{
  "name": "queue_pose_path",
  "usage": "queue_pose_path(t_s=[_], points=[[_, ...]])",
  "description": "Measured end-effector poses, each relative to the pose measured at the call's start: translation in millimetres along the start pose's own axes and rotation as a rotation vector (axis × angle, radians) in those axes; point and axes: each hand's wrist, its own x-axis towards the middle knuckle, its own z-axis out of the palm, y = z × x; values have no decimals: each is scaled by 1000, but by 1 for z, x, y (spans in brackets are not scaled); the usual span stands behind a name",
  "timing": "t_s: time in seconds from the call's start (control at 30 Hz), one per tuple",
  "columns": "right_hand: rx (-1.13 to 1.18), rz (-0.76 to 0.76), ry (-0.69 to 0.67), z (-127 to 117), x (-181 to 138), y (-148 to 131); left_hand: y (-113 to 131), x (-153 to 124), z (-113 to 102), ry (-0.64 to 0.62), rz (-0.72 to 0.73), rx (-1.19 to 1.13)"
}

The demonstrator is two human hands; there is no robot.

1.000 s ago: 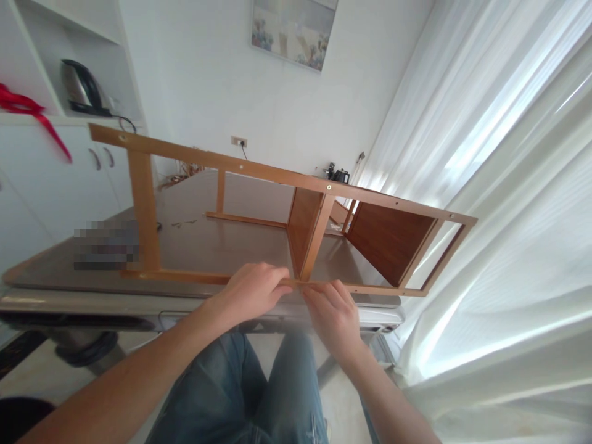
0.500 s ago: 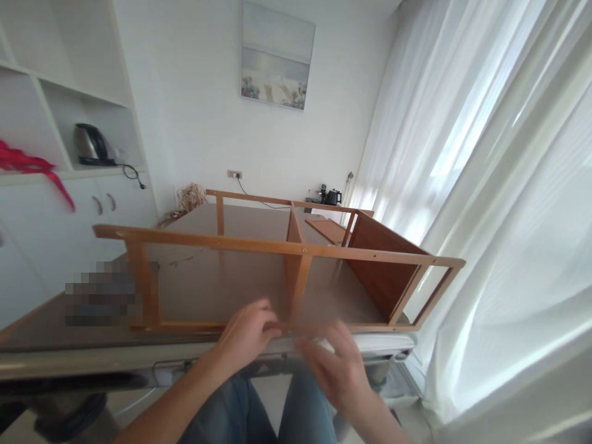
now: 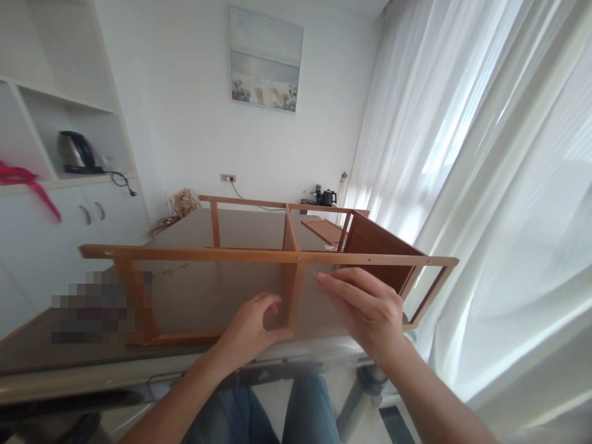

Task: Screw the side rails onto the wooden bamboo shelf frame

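A brown wooden shelf frame (image 3: 250, 254) lies on its side on the table, its long rails running left to right. My right hand (image 3: 370, 305) is raised in front of the right-hand bay, just below the upper rail. Between its thumb and fingertips it pinches a small thin metal piece (image 3: 314, 274), too small to name surely. My left hand (image 3: 252, 327) is by the lower rail, left of the middle upright (image 3: 296, 295). Its thumb and fingers are curved and apart, with nothing visible between them; whether it touches the rail I cannot tell.
A loose wooden panel (image 3: 324, 230) lies on the table (image 3: 185, 296) behind the frame. A blurred patch covers something at the table's left. White curtains (image 3: 499, 246) hang close on the right. An electric kettle (image 3: 76, 151) stands in the shelf unit at left.
My right hand has risen from the lower rail to just below the upper rail, with the thin metal piece at its fingertips. My left hand stays low; its fingers are now wider apart.
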Motion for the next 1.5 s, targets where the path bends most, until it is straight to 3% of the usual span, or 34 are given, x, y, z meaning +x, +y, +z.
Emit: queue_pose_path(t_s=[0.13, 0.23, 0.53, 0.9, 1.37, 1.5], points=[[-48, -99, -60, 9, 21, 14, 24, 17, -1, 205, 45, -202], [-85, -127, -121, 15, 26, 22, 36, 31, 2, 266, 74, -292], [-150, -223, -165, 14, 32, 26, 37, 42, 6, 256, 64, -424], [-300, -404, -290, 0, 53, 23, 40, 39, 7, 268, 73, -411], [-522, -783, -631, -14, 109, 5, 49, 37, 9, 320, 95, -385], [-555, -747, -654, -13, 108, 5, 49, 37, 9, 323, 104, -389]])
